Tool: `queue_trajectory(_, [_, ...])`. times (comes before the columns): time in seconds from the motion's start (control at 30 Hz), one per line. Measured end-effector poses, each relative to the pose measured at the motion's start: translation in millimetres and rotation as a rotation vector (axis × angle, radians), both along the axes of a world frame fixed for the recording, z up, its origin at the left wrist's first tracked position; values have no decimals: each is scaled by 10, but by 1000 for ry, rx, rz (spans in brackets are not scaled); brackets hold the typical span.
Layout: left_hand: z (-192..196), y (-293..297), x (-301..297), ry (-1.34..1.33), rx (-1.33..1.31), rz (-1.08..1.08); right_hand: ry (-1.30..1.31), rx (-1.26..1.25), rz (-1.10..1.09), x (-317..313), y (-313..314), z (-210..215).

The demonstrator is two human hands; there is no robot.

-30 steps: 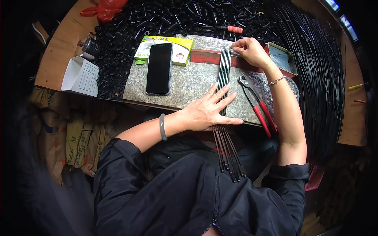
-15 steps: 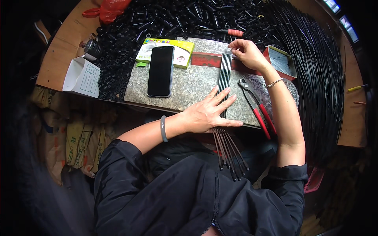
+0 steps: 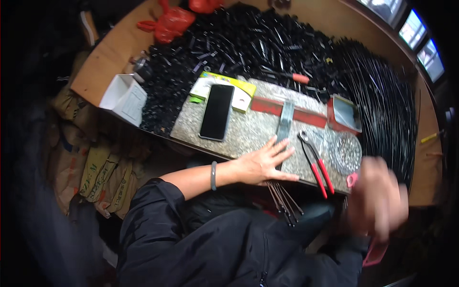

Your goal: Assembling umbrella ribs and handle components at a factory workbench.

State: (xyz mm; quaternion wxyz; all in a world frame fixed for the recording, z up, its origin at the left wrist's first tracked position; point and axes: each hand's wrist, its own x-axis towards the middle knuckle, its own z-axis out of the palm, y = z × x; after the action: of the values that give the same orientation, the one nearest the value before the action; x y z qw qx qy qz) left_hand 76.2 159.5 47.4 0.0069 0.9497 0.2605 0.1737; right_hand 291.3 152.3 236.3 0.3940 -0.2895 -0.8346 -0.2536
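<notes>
Your left hand (image 3: 263, 165) presses flat, spread wide, over the rods (image 3: 285, 122) lying across the red bar (image 3: 310, 116) and stone slab (image 3: 191, 128), probably keeping them aligned; your right (image 3: 380, 201) blurs beside the slab, its grip unreadable.

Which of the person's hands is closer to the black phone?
The left. The left hand is spread over the thin rods, below and right of the phone; the right hand, blurred, is farther right, past the pliers.
</notes>
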Motion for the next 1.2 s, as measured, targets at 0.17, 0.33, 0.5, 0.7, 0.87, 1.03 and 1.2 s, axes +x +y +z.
queue_trajectory(0.17, [4,-56,21,-25,-23,4,489,-1002,1280,215,-825,468])
queue_trajectory(0.33, [-108,-5,2,15,43,24,341,-1146,1472,273,-882,681])
queue_trajectory(0.5, [-48,17,23,13,53,18,432,-1141,1835,280,-835,641])
queue_trajectory(0.7, [-46,-23,32,19,28,20,370,-1228,2018,275,-886,644])
queue_trajectory(0.87, [-57,-40,57,28,56,28,362,-1200,2006,291,-851,639])
queue_trajectory(1.03, [-30,-10,57,1,3,-9,295,-1272,2022,628,-140,409])
queue_trajectory(1.2, [184,-78,-2,-218,-155,23,159,-828,-136,708,1327,-635])
